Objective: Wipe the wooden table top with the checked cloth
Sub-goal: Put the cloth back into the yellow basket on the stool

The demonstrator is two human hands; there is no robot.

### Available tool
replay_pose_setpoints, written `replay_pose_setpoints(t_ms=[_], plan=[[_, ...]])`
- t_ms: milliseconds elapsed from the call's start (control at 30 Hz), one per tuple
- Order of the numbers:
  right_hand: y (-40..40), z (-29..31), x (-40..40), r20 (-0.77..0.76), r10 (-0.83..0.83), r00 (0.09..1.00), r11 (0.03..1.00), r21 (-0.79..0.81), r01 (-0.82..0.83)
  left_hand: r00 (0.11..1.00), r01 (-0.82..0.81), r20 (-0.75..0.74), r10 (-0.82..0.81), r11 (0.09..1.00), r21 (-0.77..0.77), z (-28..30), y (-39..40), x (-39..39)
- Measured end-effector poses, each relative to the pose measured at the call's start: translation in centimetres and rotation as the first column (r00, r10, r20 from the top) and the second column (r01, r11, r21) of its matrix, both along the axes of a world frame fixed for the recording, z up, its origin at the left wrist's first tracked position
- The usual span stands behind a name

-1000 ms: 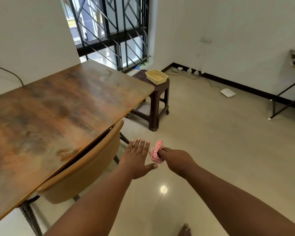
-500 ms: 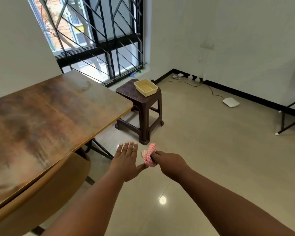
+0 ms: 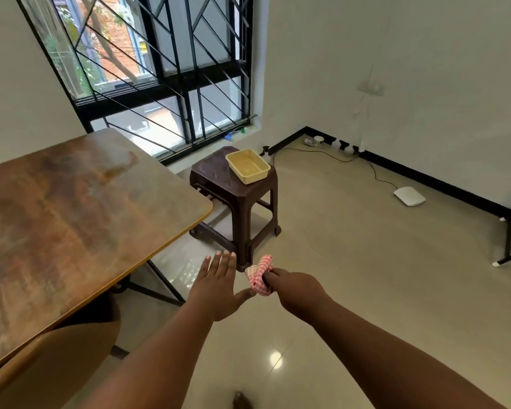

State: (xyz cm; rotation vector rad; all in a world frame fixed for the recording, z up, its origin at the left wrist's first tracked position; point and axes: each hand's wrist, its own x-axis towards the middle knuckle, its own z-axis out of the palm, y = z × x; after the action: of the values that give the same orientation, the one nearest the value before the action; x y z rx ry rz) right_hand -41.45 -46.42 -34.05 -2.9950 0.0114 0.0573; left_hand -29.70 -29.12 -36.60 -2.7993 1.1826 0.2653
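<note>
Checked cloth (image 3: 260,275) bunched in right hand (image 3: 297,290), fingers curled round it, held over floor right of wooden table top (image 3: 71,214), not touching it. Left hand (image 3: 219,286) flat, fingers straight, holds nothing, thumb tip just beside cloth. Cloth looks soft, light, floppy, likely to slip loose if gripped by edge; better to hold wad in palm or spread flat under palm for wiping. Wiping not yet begun. Brown stool (image 3: 239,199) with yellow tray (image 3: 247,166) beyond table corner
</note>
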Motion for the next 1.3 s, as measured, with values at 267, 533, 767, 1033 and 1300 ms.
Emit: replay_pose_setpoints(t_ms=[267,533,767,1033,1300], plan=[[-6.6,0.2,10.6,0.011,0.056,0.998,0.997,-0.049,-0.055,1.000,-0.018,0.007,0.018,0.998,-0.053,0.1,-6.8,9.4],[-10.3,1.3,19.3,0.040,0.108,0.993,0.994,-0.035,-0.107,0.996,-0.093,0.005,0.093,0.996,-0.013,2.0,-10.2,16.7],[-14.1,0.5,25.2,-0.009,0.143,0.990,0.990,0.001,-0.143,0.983,-0.183,-0.028,0.183,0.983,-0.004,1.1,-13.5,21.5],[-20.9,1.4,32.3,-0.023,0.204,0.979,0.979,0.031,-0.204,0.967,-0.254,-0.025,0.254,0.967,0.008,2.0,-19.8,27.7],[-23.6,0.9,39.9,-0.053,0.218,0.974,0.974,0.075,-0.214,0.941,-0.334,-0.060,0.333,0.942,-0.012,1.4,-22.2,32.8]])
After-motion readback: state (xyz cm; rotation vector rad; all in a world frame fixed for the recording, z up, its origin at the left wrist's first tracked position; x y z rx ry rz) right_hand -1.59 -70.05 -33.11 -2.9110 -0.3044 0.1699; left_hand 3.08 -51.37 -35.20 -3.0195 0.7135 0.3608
